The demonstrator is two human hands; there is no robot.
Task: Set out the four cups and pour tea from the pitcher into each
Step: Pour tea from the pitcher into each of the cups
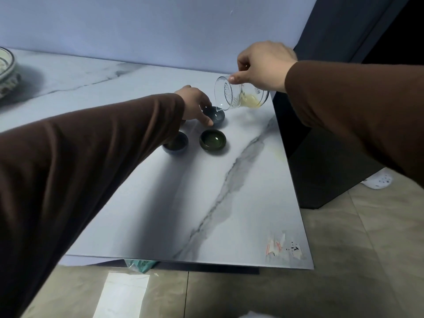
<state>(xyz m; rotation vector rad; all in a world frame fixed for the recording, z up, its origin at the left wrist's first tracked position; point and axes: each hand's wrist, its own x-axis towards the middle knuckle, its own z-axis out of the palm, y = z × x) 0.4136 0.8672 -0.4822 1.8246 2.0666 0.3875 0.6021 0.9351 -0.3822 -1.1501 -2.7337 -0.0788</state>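
Right hand (263, 65) gripped the glass pitcher (242, 94), fingers (236, 78) clamped on its rim and handle side. Pitcher was tipped steeply, spout down over the blue cup (214, 114), pale yellow tea pooled in its lower side. Left hand (195, 104) steadied that blue cup, fingers (207, 120) closed around its near wall, touching it. Just nearer than the left fingers sat a green cup (213, 141), liquid inside. Beside it, partly under the left sleeve (91, 157), another blue cup (176, 143). Fourth cup could not be made out. All stood on the marbled desk (229, 203). Patterned bowl (6, 67) sat far left, well apart.
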